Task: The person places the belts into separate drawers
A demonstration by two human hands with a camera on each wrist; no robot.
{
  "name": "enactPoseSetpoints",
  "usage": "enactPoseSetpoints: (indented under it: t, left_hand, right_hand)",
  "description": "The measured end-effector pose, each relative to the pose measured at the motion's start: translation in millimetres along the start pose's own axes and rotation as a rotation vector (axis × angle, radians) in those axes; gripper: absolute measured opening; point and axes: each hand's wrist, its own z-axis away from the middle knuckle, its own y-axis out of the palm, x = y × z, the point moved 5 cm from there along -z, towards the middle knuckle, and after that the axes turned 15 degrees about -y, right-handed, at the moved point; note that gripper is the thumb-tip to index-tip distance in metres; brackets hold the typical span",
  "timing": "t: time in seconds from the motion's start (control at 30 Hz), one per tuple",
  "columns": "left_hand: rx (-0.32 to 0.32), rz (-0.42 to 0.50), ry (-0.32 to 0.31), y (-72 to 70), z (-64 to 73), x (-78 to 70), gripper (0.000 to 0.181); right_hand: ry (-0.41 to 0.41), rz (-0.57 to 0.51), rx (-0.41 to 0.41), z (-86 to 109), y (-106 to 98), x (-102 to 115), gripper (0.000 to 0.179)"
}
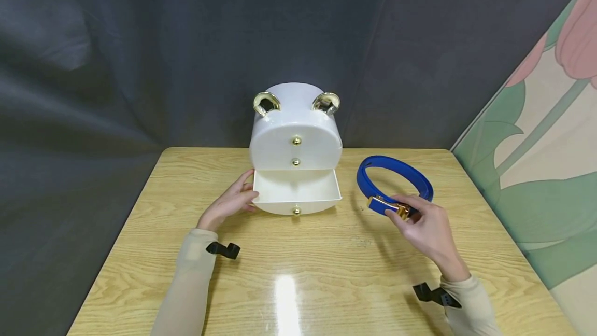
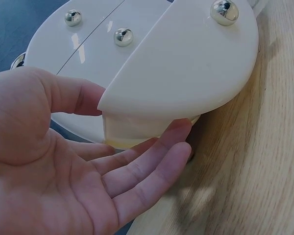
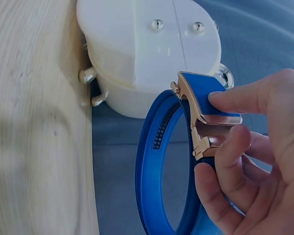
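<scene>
A blue belt is coiled into a loop, with a gold-edged buckle that has a blue face. My right hand grips it at the buckle, thumb and fingers on either side, and the loop hangs above the table. A glossy white drawer box stands at the back, its bottom drawer pulled out and bare inside. Beside that drawer's left end is my left hand. In the left wrist view its thumb touches the drawer front's edge, while loosely extended fingers lie along the underside.
Gold ear-shaped rings top the box, and gold knobs mark its drawer fronts. The wooden table ends at a dark curtain behind. A tulip-patterned panel borders the right side. Black straps sit on both wrists.
</scene>
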Motion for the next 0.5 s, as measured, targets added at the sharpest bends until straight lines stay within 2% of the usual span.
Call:
enactPoseSetpoints:
  t: [0.5]
  left_hand:
    - [0.001,-0.004,0.006,0.2,-0.4,-0.1,0.081]
  right_hand:
    - [-0.104,-0.104,0.037,-7.3,6.6,27.6,0.028]
